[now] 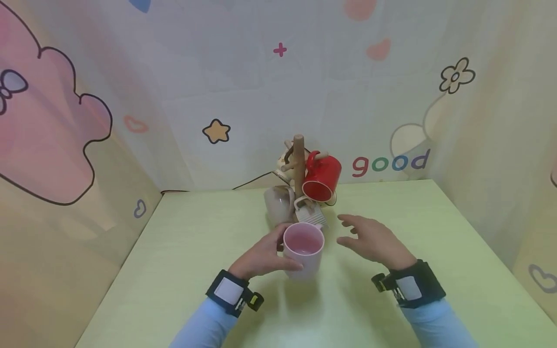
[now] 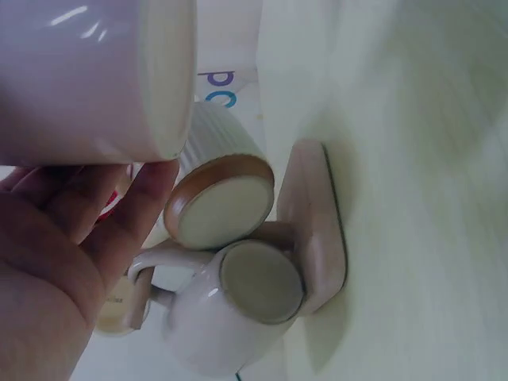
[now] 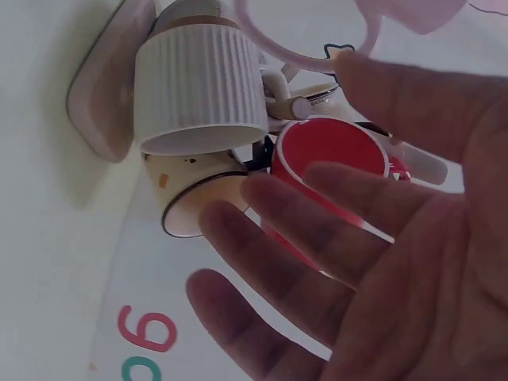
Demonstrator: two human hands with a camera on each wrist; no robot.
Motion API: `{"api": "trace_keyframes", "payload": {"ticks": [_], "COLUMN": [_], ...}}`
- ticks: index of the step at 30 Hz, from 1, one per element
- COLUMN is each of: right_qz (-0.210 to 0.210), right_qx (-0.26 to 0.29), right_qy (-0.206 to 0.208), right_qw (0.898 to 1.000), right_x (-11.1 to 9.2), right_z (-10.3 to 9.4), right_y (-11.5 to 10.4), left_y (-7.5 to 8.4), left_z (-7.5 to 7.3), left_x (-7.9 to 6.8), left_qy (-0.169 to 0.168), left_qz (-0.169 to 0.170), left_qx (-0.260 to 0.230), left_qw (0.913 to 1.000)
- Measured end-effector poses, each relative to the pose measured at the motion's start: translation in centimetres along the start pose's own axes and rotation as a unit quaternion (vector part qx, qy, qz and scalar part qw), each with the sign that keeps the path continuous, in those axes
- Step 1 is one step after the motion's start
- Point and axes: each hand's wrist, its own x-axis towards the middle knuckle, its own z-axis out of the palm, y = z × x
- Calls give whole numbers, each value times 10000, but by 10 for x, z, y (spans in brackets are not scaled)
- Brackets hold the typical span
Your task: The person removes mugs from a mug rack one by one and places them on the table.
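Observation:
My left hand [image 1: 261, 256] grips a pink mug [image 1: 308, 266] by its side, thumb toward me and fingers round the far left. The mug is upright with its mouth up, held in front of a wooden mug tree [image 1: 299, 164]. In the right wrist view, the mug's looped handle [image 3: 317, 67] shows close by the right thumb. My right hand [image 1: 376, 241] hovers to the right of the mug, fingers spread and holding nothing. Behind the pink mug, a ribbed white mug [image 3: 202, 87] and a greyish-white mug [image 2: 230, 309] hang low on the tree.
A red mug [image 1: 324, 176] hangs at the tree's upper right. Cream mugs, one with a dark rim [image 3: 198, 186], hang partly hidden behind. The tree's wooden base [image 2: 313, 230] stands on the pale green table [image 1: 196, 227], near the printed back curtain [image 1: 243, 96].

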Motion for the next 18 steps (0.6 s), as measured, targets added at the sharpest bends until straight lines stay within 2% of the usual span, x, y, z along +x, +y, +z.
{"api": "trace_keyframes", "payload": {"ticks": [6, 11, 15, 18], "right_qz": [-232, -389, -688, -897], "right_qx": [-38, 161, 288, 383], "right_qy": [-735, -1141, -1345, -1489], "right_qw": [9970, 9926, 9881, 9840], "right_x": [2, 6, 8, 7], "right_z": [-8, -3, 4, 8], "right_y": [-11, -15, -15, -15], "left_y": [-5, -6, -5, -4], "left_z": [5, 8, 11, 12], "left_x": [5, 8, 10, 10], "left_qy": [-573, -1046, -1326, -1404], "left_qz": [-6, 153, 170, 116], "left_qx": [-125, -348, -200, 3], "left_qw": [9983, 9938, 9908, 9900]}}
